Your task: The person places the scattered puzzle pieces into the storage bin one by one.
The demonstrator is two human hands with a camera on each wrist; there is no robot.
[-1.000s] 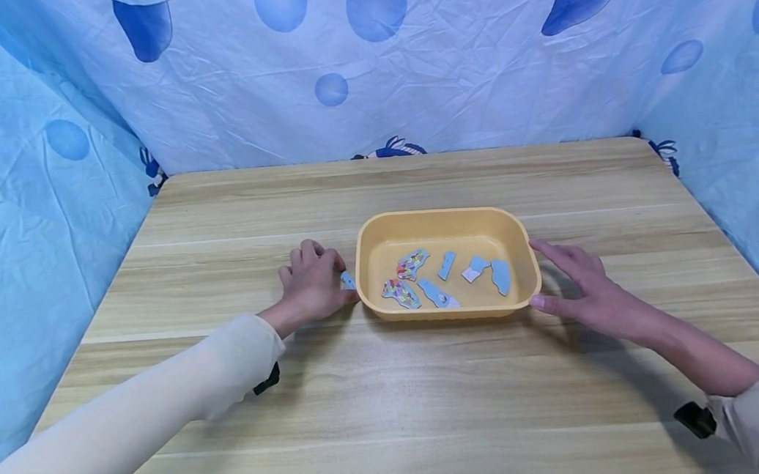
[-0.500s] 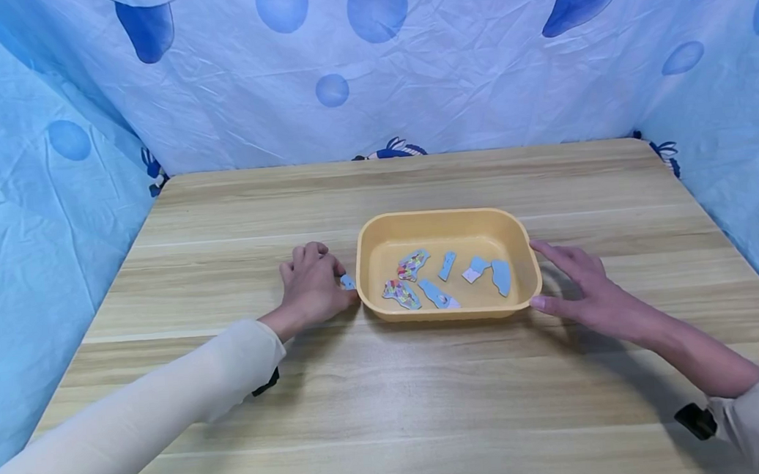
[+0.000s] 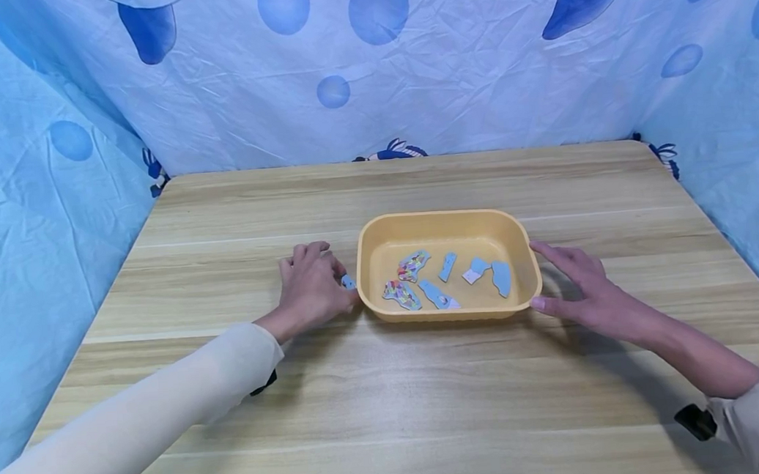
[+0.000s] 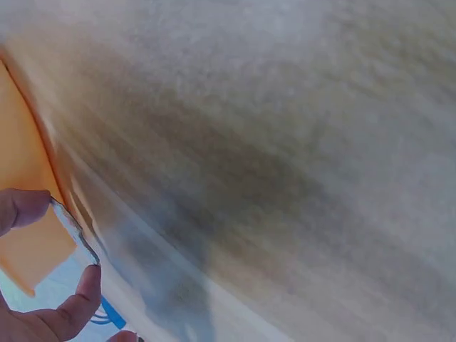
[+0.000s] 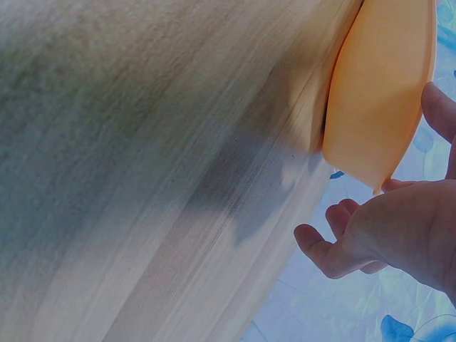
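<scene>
Left of a yellow plastic tray (image 3: 451, 314), my left hand (image 3: 313, 282) pinches a light blue puzzle piece (image 3: 348, 282) by its edges between thumb and a finger. The left wrist view shows this piece (image 4: 75, 231) edge-on, close beside the tray wall (image 4: 28, 149). My right hand (image 3: 581, 285) touches the tray's right end with thumb and forefinger spread along the rim; its other fingers (image 5: 313, 246) hang loosely bent below in the right wrist view. Inside the tray lie several flat puzzle pieces, some plain blue, such as one at the right (image 3: 501, 278), and some multicoloured, such as one at the left (image 3: 401, 294).
The tray stands on a wood-grain table (image 3: 391, 405). A blue sheet with printed dots (image 3: 383, 104) hangs behind the table's far edge and along both sides. Dark straps sit at both sleeves (image 3: 696, 420).
My left hand has turned slightly over the blue puzzle piece, still beside the tray. The right hand and the pieces in the tray have not visibly moved.
</scene>
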